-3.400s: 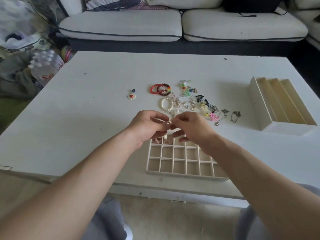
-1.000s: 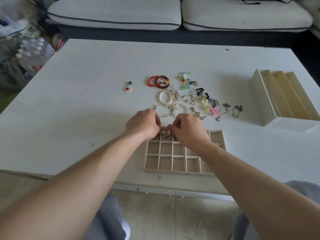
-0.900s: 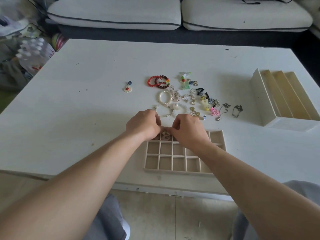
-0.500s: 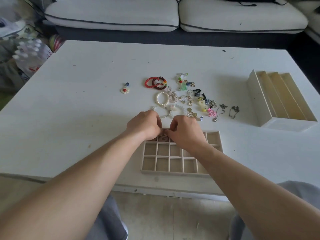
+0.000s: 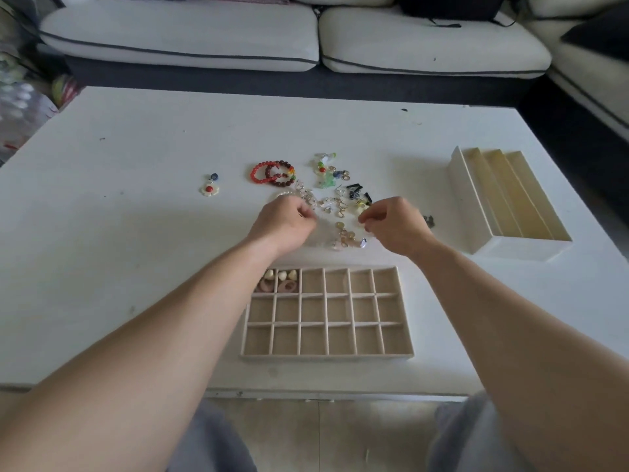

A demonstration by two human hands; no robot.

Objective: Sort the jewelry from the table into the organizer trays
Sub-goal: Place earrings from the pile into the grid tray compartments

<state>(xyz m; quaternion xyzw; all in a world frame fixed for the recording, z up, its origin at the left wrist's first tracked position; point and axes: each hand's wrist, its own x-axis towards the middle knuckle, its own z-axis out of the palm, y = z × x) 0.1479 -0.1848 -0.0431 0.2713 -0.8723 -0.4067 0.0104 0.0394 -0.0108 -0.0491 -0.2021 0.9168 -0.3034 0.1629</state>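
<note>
Both hands (image 5: pixel 340 223) curled over jewelry pile (image 5: pixel 335 202), contents unclear; grid tray (image 5: pixel 326 354) nearer, sofa (image 5: pixel 183 39) beyond.

Home living room: sofa (image 5: pixel 258 39), table (image 5: pixel 136 233)

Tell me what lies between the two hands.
Head view: between left hand and right hand lie small gold and clear earrings on the white table.

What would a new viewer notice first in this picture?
Two hands, left and right, reach into a colourful jewelry pile at the table's middle. Nearer lies a grid tray, filled only in its far-left cells. A long tray sits at right.
</note>
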